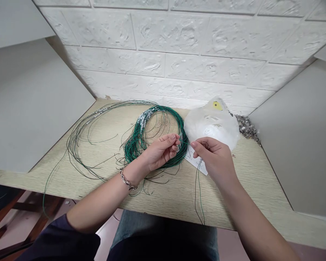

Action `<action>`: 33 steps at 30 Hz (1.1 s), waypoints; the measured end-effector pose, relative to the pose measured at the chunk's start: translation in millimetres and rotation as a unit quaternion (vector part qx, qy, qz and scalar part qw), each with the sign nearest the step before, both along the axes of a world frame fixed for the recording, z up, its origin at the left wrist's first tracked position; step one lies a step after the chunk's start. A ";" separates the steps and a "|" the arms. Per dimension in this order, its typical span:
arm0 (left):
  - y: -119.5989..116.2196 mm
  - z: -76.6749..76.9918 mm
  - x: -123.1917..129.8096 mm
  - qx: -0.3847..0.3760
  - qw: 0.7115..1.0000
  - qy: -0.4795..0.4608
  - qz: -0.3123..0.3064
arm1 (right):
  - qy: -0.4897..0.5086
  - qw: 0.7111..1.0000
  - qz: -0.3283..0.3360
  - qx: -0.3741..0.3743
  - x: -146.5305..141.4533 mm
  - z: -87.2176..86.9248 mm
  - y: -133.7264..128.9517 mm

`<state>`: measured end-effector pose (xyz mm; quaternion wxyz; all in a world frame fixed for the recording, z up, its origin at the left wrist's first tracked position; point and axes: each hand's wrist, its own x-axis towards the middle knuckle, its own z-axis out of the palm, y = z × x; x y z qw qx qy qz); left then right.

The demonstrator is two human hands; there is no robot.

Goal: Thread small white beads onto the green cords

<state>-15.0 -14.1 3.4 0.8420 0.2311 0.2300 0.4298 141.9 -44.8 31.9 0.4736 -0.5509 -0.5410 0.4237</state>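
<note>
Green wire (183, 139) pinched between two hands over a worktop (260, 188).
The wire is gripped in the fingertips of both the left hand (163, 150) and right hand (213, 154); a wire coil (133, 148) is partly covered by the left, a handwritten paper (197, 166) by the right. Beyond, a whitish sheet (198, 123) is seen; a looser bundle (73, 137) is spread leftward.
</note>
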 end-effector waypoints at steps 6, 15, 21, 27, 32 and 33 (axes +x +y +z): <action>0.1 0.3 -0.2 0.006 1.000 0.001 -0.021 | -0.003 1.000 -0.003 -0.003 -1.0 1.9 -1.6; -0.1 -0.3 -0.5 0.007 1.000 0.008 -0.020 | -0.008 1.000 -0.007 -0.005 -0.6 3.3 -1.8; -0.4 -0.1 -0.7 0.007 1.000 0.017 -0.014 | -0.012 1.000 -0.007 -0.006 -1.6 4.0 -1.8; -0.8 0.5 -1.1 0.004 1.000 0.017 -0.010 | -0.024 1.000 -0.012 -0.001 -1.9 4.7 -2.4; -0.4 1.2 -0.9 -0.005 1.000 0.020 -0.009 | -0.027 0.999 -0.019 -0.006 -1.7 3.5 -2.6; -0.4 1.1 -0.8 -0.007 1.000 0.019 -0.009 | -0.029 0.999 -0.021 -0.007 -1.9 3.4 -2.6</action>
